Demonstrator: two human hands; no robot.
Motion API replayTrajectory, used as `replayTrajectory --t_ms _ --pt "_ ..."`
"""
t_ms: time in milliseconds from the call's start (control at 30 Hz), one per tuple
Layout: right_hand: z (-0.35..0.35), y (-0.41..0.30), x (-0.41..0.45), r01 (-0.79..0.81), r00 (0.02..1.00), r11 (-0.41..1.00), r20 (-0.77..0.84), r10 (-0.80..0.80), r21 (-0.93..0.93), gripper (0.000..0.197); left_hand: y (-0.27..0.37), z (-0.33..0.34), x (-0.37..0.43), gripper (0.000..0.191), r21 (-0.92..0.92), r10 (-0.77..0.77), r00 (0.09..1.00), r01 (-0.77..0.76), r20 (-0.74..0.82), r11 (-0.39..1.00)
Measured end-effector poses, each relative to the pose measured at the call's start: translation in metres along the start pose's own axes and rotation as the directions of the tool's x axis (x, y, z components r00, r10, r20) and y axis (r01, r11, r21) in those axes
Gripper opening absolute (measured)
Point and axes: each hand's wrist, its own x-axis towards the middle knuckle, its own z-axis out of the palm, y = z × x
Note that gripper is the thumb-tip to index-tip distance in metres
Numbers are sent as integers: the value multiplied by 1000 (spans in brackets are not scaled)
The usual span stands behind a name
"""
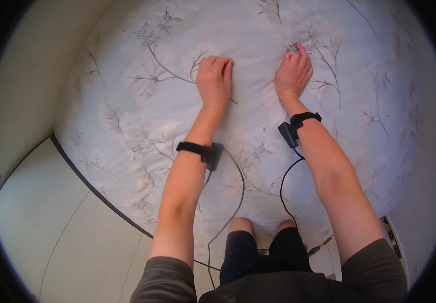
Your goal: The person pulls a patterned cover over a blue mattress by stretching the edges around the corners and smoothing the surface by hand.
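Observation:
A pale blue bedspread or fitted sheet (pixel 257 125) with grey branch and blossom prints covers the bed before me. My left hand (pixel 215 81) is over its upper middle, back of the hand up, fingers curled down and thumb close to the index finger; whether fabric is pinched between them is hidden. To the right, my right hand (pixel 293 72) rests on the cloth with fingers bent and one finger stretched further forward. Small creases run in the cloth beside it. Its palm side is hidden, so a hold on the cloth cannot be told.
Black devices are strapped to my left wrist (pixel 213 156) and right wrist (pixel 288 133), with thin black cables (pixel 243 185) hanging over the bed towards my legs. My knees (pixel 240 225) are at the near bed edge. A pale wall (pixel 25 72) and tiled floor (pixel 70 227) lie left.

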Motion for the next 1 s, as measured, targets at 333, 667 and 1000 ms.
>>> replayTrajectory --t_ms 333,667,1000 --pt "0 3 1 -9 1000 999 -11 9 40 13 -23 15 10 12 120 222 975 -220 -6 968" --pt "-2 0 0 -20 1000 998 4 20 59 10 -23 12 12 19 172 234 969 -245 82 954" --pt "-2 1 0 -3 1000 998 -1 3 64 13 -22 34 10 9 285 205 977 -215 63 934"
